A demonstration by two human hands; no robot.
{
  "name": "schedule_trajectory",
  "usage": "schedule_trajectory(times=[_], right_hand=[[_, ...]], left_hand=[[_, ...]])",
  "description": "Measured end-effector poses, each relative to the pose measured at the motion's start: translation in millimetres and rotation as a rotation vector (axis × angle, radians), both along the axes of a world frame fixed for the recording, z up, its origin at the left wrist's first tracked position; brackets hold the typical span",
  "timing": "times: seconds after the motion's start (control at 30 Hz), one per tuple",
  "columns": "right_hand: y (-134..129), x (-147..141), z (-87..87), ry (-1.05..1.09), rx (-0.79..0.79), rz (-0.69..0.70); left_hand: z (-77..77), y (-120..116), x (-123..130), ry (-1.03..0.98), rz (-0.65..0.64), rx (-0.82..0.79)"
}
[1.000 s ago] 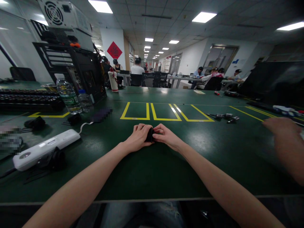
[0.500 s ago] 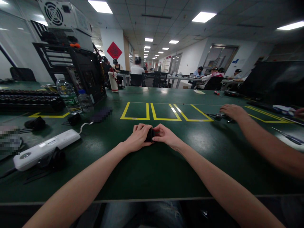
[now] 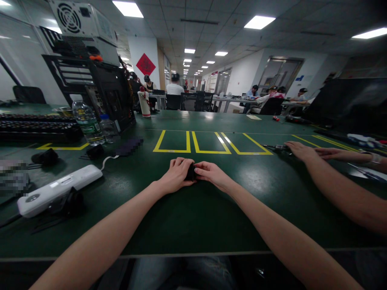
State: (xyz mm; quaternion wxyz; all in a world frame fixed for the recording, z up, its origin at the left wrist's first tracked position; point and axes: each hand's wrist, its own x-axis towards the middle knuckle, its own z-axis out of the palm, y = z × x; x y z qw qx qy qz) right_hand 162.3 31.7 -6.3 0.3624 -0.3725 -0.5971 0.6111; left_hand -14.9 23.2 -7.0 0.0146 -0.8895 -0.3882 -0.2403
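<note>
A small black block-like object (image 3: 190,172) sits at the middle of the green table, largely covered by my fingers, so its kind cannot be made out. My left hand (image 3: 178,173) wraps around its left side, closed, fingers over the top and thumb low along the near side. From the right, my right hand (image 3: 210,173) pinches at the object's edge, thumb and fingertips close together. Beyond both hands lie yellow tape outlines (image 3: 211,152) on the table.
At right, a co-worker's hands (image 3: 298,151) are at dark tools (image 3: 279,148); a screwdriver (image 3: 367,173) lies nearby. To the left are a white power strip (image 3: 66,187), black parts (image 3: 68,202), a water bottle (image 3: 86,121) and a computer case (image 3: 111,96).
My right thumb and fingers have shifted slightly at the object's edge; my left hand stays put. The co-worker's near hand moved a little right, and their other hand came further into view.
</note>
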Motion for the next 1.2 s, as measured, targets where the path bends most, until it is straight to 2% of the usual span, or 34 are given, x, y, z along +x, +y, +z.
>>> schedule_trajectory(times=[0.23, 0.47, 0.63, 0.77, 0.93, 1.1, 1.2], right_hand=[[-4, 0, 2.5, -0.018, 0.129, 0.006], [-4, 0, 2.7, -0.029, 0.132, 0.005], [2, 0, 1.5, -0.072, 0.15, -0.054], [6, 12, 2.2, -0.273, 0.223, -0.069], [8, 22, -1.2, -0.616, 0.424, -0.029], [12, 16, -9.7, -0.719, 0.577, -0.149], [8, 14, -7.9, -0.752, 0.619, -0.139]], left_hand=[[-1.3, 1, -1, -0.028, 0.001, -0.024], [-1.3, 2, 0, -0.012, 0.004, -0.022], [-5.6, 8, -2, -0.048, 0.075, -0.093], [-10.1, 15, -8, -0.097, 0.09, -0.218], [-11.9, 18, -11, -0.142, 0.086, -0.301], [-12.7, 18, -9, -0.163, 0.103, -0.282], [-12.3, 17, -8, -0.168, 0.14, -0.261]])
